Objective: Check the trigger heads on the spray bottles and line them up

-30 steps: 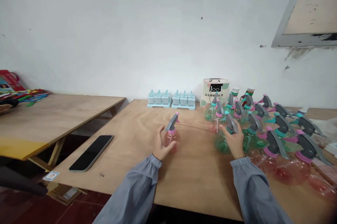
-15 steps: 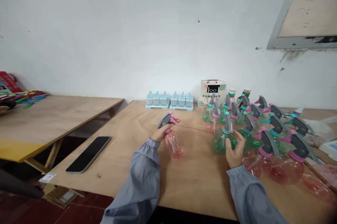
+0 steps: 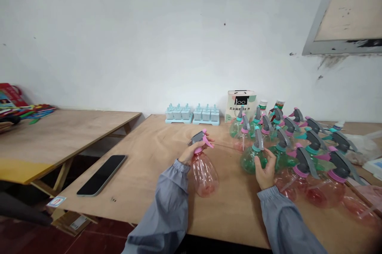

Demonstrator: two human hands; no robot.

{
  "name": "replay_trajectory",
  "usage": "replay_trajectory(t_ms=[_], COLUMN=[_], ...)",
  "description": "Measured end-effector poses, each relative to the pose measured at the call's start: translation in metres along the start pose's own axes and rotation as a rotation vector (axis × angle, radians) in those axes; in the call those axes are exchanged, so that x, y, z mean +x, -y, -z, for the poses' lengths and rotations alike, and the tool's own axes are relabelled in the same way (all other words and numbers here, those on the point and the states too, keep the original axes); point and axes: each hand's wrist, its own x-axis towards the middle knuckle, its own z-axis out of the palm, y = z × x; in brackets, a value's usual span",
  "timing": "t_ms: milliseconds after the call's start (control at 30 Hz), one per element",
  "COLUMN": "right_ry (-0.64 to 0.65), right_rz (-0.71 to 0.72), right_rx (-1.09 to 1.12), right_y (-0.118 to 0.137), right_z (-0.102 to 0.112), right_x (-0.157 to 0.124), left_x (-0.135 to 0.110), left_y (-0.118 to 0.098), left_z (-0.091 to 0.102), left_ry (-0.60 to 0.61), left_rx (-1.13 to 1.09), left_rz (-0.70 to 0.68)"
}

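Note:
My left hand (image 3: 191, 153) is closed around the neck of a pink spray bottle (image 3: 205, 176), below its grey and pink spray head. That bottle tilts, its clear pink body hanging toward me over the wooden table. On the right, my right hand (image 3: 266, 169) has thumb and fingers apart and curved. It is at the right side of a green spray bottle (image 3: 249, 161) with a grey handle, fingertips close to the handle's lower end; whether they touch is unclear. Behind and right of it stand several more spray bottles, including a pink one (image 3: 325, 190), in a tight group.
A black phone (image 3: 102, 175) lies at the table's left. Two light-blue popsicle moulds (image 3: 179, 115) and a paper bag (image 3: 231, 112) stand near the wall. A second table (image 3: 74, 134) is across a gap on the left. A plastic bag (image 3: 362, 150) lies far right.
My left hand has brought the pink spray bottle right and nearer to me, and its head has turned slightly. My right hand is nearly unmoved by the green bottle.

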Motion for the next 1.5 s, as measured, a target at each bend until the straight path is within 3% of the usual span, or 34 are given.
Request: replay_trajectory(t_ms=[133, 300, 467, 600, 700, 933, 1200, 1400, 1500], right_ry=[0.018, 0.04, 0.044, 0.064, 0.083, 0.101, 0.113, 0.125, 0.132], right_rz=[-0.026, -0.041, -0.023, -0.031, -0.065, -0.092, -0.109, -0.081, -0.07], right_rx=[-0.009, -0.01, -0.03, -0.05, -0.054, -0.047, -0.049, -0.048, -0.06], right_y=[-0.003, -0.008, -0.009, -0.009, -0.01, -0.014, -0.012, -0.013, -0.014], right_z=[0.0, 0.0, 0.0, -0.001, -0.001, -0.002, -0.003, -0.005, -0.005], right_x=[0.0, 0.0, -0.001, -0.001, -0.001, -0.001, -0.001, -0.002, -0.003], left_x=[-0.001, -0.001, -0.001, -0.001, -0.003, -0.004, -0.005, -0.002, 0.001], left_y=[0.001, 0.006, 0.009, 0.004, 0.001, 0.011, 0.002, 0.008, 0.008], left_z=[0.002, 0.004, 0.002, -0.001, -0.001, 0.003, 0.005, 0.004, 0.003], left_ry=[-0.066, -0.044, -0.05, -0.065, -0.005, 0.091, 0.264, 0.105, 0.047], left_rx=[0.031, 0.063, -0.012, 0.08, 0.138, 0.001, 0.106, -0.04, 0.002], left_rz=[0.04, 0.131, 0.073, -0.016, -0.011, -0.02, 0.032, 0.061, 0.076])
